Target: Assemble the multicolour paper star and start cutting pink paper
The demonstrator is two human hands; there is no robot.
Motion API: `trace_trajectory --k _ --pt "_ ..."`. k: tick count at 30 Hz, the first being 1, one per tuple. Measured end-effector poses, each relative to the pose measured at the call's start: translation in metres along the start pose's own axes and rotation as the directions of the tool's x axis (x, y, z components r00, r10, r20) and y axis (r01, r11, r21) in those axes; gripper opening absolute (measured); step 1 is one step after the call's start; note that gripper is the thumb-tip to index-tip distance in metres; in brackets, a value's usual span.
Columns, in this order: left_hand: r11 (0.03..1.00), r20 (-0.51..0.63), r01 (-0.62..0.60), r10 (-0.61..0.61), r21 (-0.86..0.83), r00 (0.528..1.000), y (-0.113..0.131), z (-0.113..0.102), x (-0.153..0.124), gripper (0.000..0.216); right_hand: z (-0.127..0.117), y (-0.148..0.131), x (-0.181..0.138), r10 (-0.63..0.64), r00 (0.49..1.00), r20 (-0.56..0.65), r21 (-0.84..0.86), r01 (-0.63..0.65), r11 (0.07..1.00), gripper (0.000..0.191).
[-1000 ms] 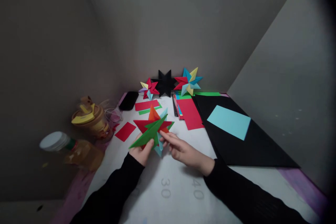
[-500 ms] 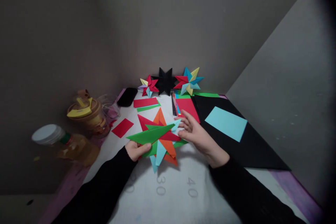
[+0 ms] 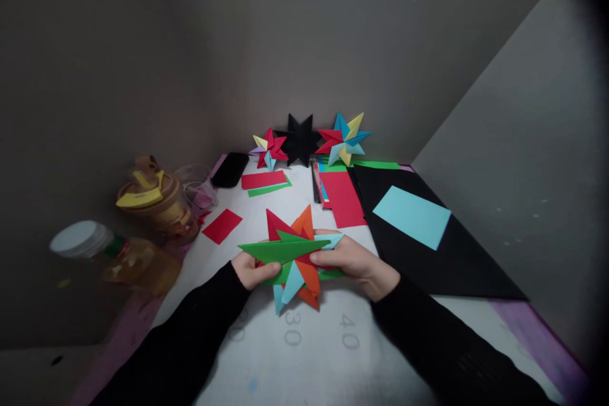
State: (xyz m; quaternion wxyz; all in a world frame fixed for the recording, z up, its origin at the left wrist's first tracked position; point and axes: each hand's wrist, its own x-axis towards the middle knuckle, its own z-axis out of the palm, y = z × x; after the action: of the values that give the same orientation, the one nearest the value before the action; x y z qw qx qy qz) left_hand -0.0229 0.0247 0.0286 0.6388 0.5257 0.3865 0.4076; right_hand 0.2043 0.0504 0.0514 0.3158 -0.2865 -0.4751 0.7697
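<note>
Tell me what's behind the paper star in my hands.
Behind the paper star, part of your right hand shows past its upper edge, and white mat shows around it. Covered: the star's back, most fingers of your left hand, and whatever mat the star blocks.

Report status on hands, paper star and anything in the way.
Left hand and right hand both gripping paper star. Green flap across star's front. Small red card beyond left hand, not in the way.
</note>
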Motion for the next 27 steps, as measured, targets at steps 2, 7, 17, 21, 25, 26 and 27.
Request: trace_trajectory --k 2,7,17,21,25,26,27 --pt "0.999 0.020 -0.028 0.027 0.034 0.999 0.000 -0.002 -0.001 0.035 0.001 0.002 0.000 -0.005 1.000 -0.003 -0.056 0.005 0.998 0.036" --pt "0.991 0.065 -0.087 0.081 0.101 0.995 0.002 -0.003 -0.003 0.032 -0.001 -0.002 -0.004 -0.069 0.986 0.153 -0.256 0.107 0.961 0.037" --pt "0.999 -0.087 -0.037 0.040 0.036 0.995 0.002 0.000 0.001 0.033 -0.013 0.018 -0.001 -0.099 0.988 0.115 -0.241 0.124 0.963 0.031" --pt "0.984 -0.104 0.028 -0.047 -0.177 0.993 0.005 -0.003 0.003 0.048 -0.014 0.028 0.000 -0.066 0.997 -0.029 -0.092 0.063 0.994 0.033" --pt "0.958 -0.139 0.075 -0.117 -0.277 0.983 0.002 -0.010 0.010 0.050 -0.005 0.034 0.005 -0.016 0.991 -0.133 0.088 0.028 0.996 0.036" --pt "0.958 -0.170 0.071 -0.122 -0.278 0.978 0.000 -0.012 0.012 0.051 -0.003 0.035 0.006 -0.013 0.989 -0.146 0.112 0.029 0.993 0.035" --pt "0.958 -0.215 0.052 -0.115 -0.281 0.970 -0.001 -0.013 0.014 0.052 -0.001 0.035 0.008 -0.016 0.987 -0.161 0.130 0.038 0.991 0.035"
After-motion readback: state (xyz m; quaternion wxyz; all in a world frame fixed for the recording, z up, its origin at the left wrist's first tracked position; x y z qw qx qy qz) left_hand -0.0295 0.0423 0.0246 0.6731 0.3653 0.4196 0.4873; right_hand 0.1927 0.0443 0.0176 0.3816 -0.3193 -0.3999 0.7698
